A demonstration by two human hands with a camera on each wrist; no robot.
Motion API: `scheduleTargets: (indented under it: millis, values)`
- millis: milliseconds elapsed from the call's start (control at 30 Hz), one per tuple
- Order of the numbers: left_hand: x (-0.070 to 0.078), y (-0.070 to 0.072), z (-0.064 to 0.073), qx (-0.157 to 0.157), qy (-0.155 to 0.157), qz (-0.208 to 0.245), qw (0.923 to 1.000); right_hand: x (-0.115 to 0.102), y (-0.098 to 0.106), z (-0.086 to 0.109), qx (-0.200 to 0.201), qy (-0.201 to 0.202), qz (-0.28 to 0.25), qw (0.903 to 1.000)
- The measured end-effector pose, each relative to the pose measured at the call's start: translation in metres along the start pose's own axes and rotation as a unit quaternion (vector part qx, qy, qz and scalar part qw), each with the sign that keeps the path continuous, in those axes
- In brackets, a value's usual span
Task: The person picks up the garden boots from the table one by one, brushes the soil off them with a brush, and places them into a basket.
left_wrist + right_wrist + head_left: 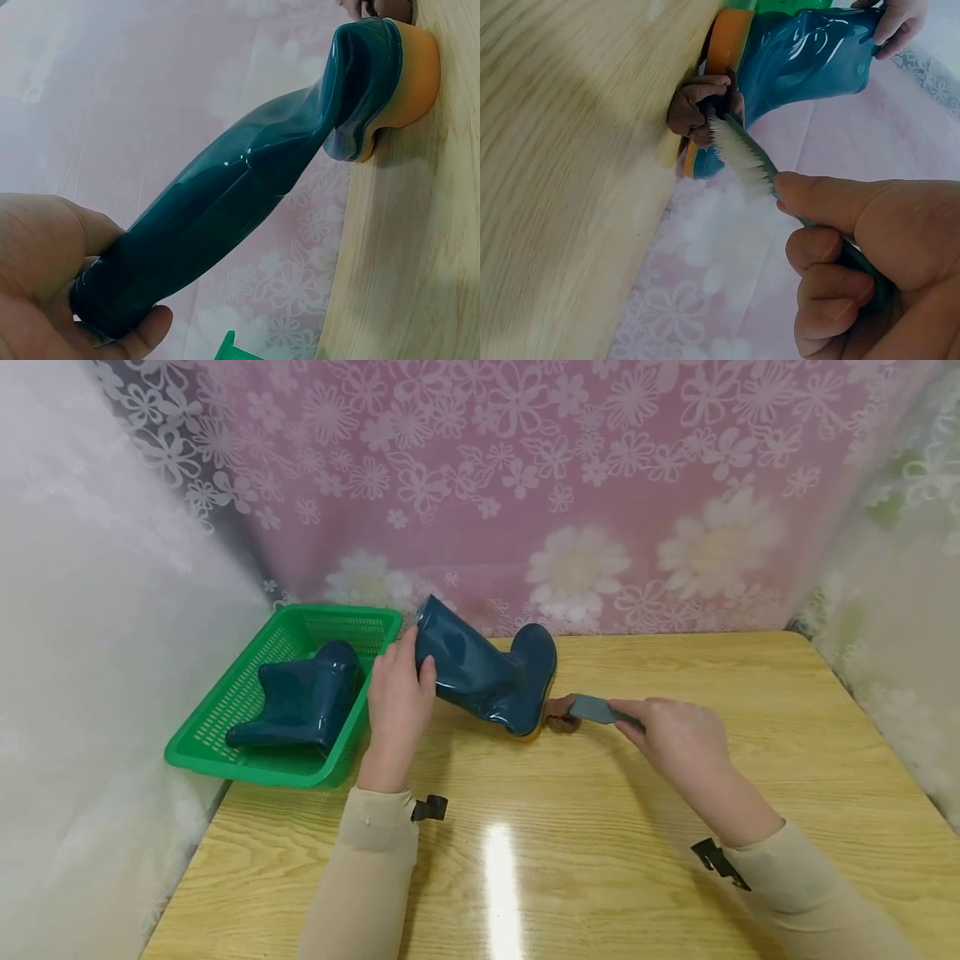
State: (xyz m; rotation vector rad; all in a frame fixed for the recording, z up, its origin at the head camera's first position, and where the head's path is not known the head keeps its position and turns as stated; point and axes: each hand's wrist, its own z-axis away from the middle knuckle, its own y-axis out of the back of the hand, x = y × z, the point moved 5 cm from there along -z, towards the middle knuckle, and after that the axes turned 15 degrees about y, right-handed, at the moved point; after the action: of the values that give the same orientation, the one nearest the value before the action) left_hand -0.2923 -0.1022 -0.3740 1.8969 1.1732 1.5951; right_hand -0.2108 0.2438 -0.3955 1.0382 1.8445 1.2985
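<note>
A dark teal rubber boot (472,664) with an orange sole leans tilted on the table, its sole turned to the right. My left hand (396,697) grips the top of its shaft, thumb and fingers pinching it flat in the left wrist view. In my right hand (682,735) is a green-handled brush (596,708), held by the handle. White bristles (742,157) show in the right wrist view. At the sole sits a crumpled brown lump (562,714), mud-like, with the brush tip touching it. The lump partly hides the sole.
On the left, a green plastic basket (251,772) holds a second teal boot (300,702) lying on its side. The wooden table (600,843) ends at a pink flowered curtain (480,527) behind. A pale wall covering (97,652) stands beyond the basket.
</note>
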Motion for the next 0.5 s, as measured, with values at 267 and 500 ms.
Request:
scheduleTargets:
  millis: [267, 500]
  values:
    - [0.006, 0.005, 0.002, 0.023, -0.026, 0.056, 0.9979, 0.014, 0.01, 0.016, -0.009, -0.008, 0.028, 0.9995]
    - [0.013, 0.022, 0.01, 0.115, -0.077, 0.109, 0.9844, 0.027, 0.031, 0.031, -0.003, -0.022, 0.051, 0.9985]
